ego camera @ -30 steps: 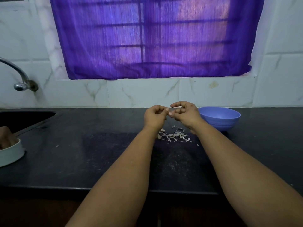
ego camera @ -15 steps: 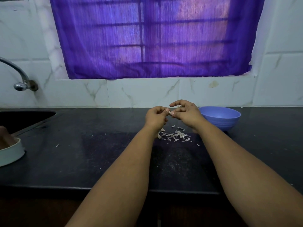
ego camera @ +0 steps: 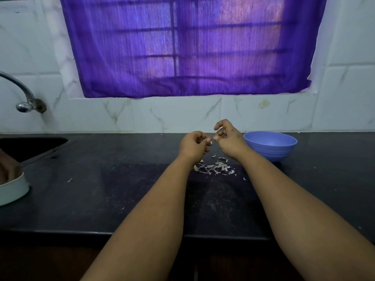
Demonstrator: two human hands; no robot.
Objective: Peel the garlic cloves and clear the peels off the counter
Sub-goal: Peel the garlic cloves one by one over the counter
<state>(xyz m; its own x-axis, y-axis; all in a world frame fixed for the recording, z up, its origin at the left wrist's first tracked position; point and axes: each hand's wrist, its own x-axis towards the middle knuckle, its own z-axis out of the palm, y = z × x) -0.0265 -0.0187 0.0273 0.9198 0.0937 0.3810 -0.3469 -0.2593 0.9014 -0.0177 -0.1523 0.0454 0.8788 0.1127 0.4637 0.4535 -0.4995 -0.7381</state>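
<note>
Left hand [ego camera: 193, 146] and right hand [ego camera: 228, 139] curled above papery garlic peels [ego camera: 215, 168] on speckled black counter [ego camera: 101, 189], near its back edge; contents hidden.

One round blue plastic bowl [ego camera: 271, 146], one white dish [ego camera: 12, 191], one curved chrome tap [ego camera: 22, 94] and two hands are counted; the papery garlic peels [ego camera: 215, 167] are too many for counting.

what the left hand [ego camera: 193, 146] and the right hand [ego camera: 228, 138] pinch is too small to tell, and curled fingers hide it. the white dish [ego camera: 12, 190] and the brown thing [ego camera: 8, 169] in it are cut by the left edge. the tap [ego camera: 22, 92] also.
</note>
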